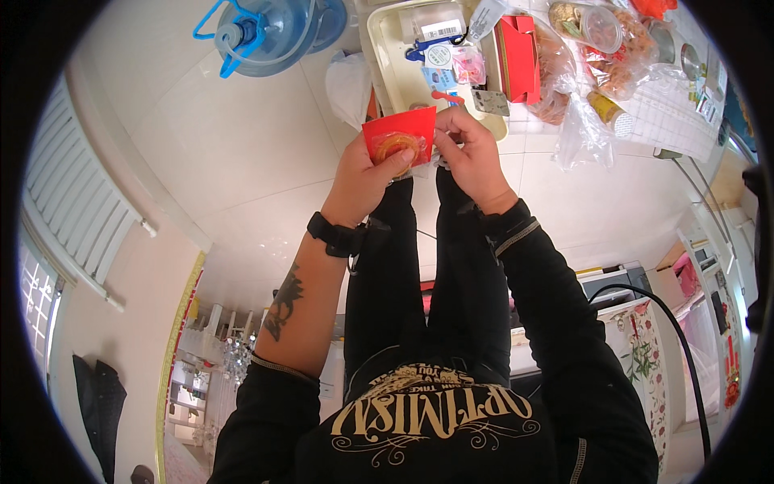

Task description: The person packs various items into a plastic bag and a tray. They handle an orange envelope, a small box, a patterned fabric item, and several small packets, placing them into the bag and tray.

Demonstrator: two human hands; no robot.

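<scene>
My left hand (369,175) grips a red paper card or packet (401,124) together with a small clear plastic bag. Inside the bag lies a coiled, amber-coloured ring (394,146), pressed under my left thumb. My right hand (468,154) is at the right edge of the red paper, with thumb and forefinger pinched together there on clear plastic or the paper's edge; which of them cannot be told. A cream tray (381,60) lies just beyond both hands, holding small packets, a pink packet (470,65) and a blue plastic item (416,52).
A large blue water bottle (272,48) stands at the upper left, near a white plastic bag (347,88). A red box (517,60), food bags (553,66), a clear tub (601,29) and a yellow jar (604,112) are at the upper right. A radiator (84,181) is on the left.
</scene>
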